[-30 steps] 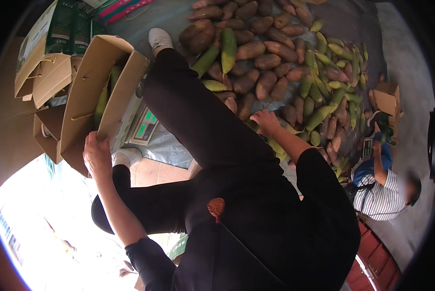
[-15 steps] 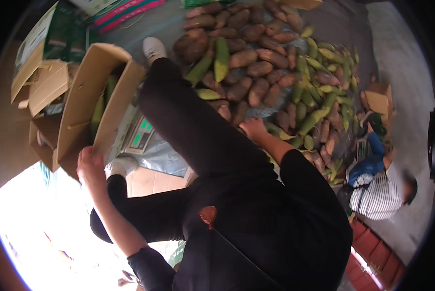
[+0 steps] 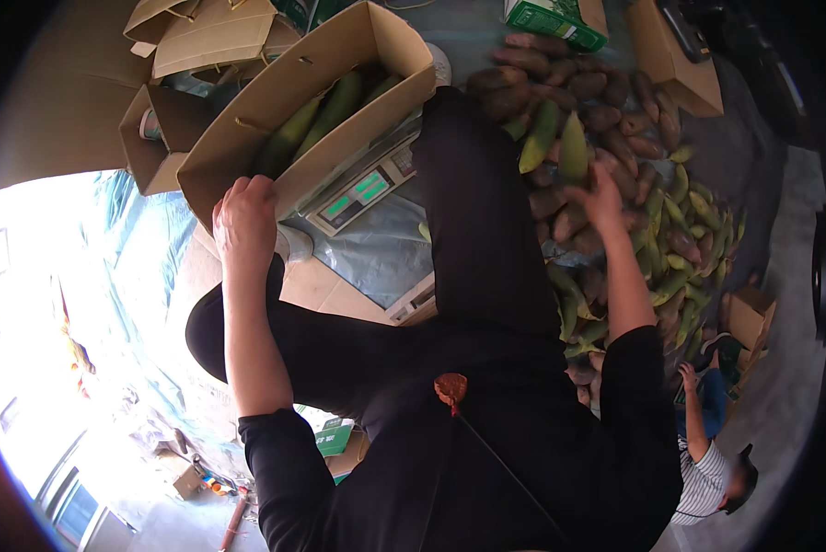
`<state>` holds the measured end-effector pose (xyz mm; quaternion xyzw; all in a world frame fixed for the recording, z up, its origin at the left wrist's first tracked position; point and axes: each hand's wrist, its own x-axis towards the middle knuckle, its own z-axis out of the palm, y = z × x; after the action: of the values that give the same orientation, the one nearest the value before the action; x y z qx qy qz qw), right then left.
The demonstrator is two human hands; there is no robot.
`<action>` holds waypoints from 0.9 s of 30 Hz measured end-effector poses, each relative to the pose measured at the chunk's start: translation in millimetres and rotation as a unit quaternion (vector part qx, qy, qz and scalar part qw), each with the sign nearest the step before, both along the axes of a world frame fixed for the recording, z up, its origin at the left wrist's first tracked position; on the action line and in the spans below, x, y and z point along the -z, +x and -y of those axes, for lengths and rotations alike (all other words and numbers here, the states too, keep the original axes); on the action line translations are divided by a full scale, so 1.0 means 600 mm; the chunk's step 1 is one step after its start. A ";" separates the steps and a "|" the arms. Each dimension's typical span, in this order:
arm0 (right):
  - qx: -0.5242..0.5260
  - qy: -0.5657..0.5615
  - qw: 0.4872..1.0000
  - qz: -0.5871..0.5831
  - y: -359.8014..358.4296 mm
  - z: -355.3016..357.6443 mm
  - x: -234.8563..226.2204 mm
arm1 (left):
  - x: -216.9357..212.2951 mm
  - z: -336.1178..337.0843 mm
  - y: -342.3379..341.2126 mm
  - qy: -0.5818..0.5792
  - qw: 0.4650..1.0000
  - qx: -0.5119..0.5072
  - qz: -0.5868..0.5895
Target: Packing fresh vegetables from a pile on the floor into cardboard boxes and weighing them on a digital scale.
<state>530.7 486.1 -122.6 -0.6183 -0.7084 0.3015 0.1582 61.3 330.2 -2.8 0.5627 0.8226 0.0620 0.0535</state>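
Head view — left hand [image 3: 243, 216] fingers clamped on one box [image 3: 284, 101], right hand [image 3: 599, 195] fingers apparently gripping one cob [image 3: 573, 149].

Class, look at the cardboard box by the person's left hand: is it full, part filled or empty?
Part filled. A few green cobs lie inside the box, with bare wall showing above them. The left hand grips its rim.

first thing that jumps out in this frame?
The big heap of green and brown corn ears spread over the floor at upper right, where the right hand grips one green ear standing upright. At upper left the left hand clasps the near edge of an open cardboard box holding more green ears, which sits on a weighing scale.
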 end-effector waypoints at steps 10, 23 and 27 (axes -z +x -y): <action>-0.231 0.299 0.923 -0.067 -0.305 -0.108 -0.287 | 0.008 0.000 -0.007 0.006 1.000 0.017 -0.011; -0.410 0.323 0.847 0.100 -0.573 -0.034 -0.262 | 0.006 -0.002 0.012 0.023 0.995 0.050 -0.086; -0.410 0.274 0.869 0.046 -0.548 -0.038 -0.238 | 0.009 -0.004 0.010 0.021 0.996 0.049 -0.070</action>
<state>201.9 508.9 20.3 -0.2175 -0.9586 0.1046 0.1509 67.5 332.9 -8.3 0.6064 0.7942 0.0375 -0.0132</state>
